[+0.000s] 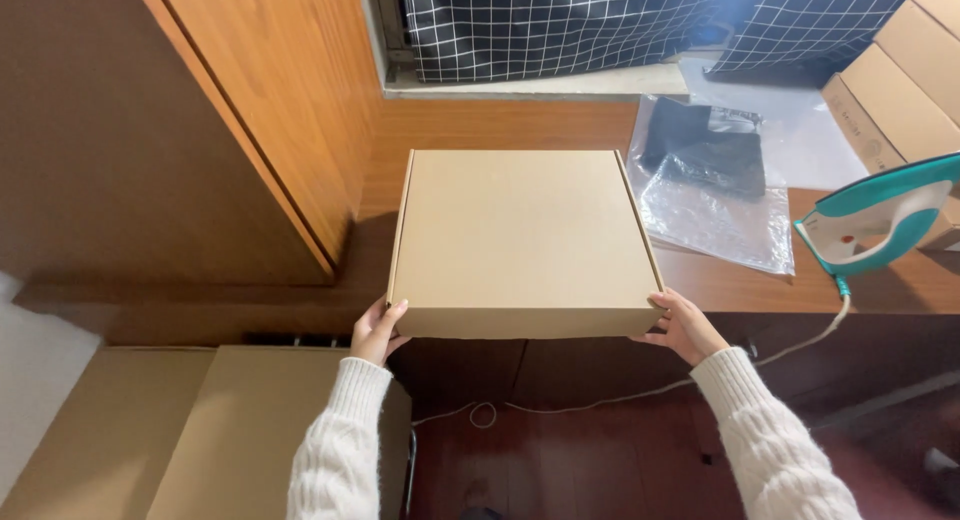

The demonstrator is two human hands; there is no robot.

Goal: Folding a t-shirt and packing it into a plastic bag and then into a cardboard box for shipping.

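Cardboard box (523, 240) is gripped at both near corners by left hand (375, 332) and right hand (683, 325), kept level over the surface (800, 285).

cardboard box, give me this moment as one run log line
left hand: holds cardboard box near-left corner | right hand: holds near-right corner | box: closed, over wooden table edge

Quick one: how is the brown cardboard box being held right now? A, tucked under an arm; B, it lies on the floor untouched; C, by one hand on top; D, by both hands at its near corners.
D: the left hand and right hand each grip a near corner of the closed cardboard box.
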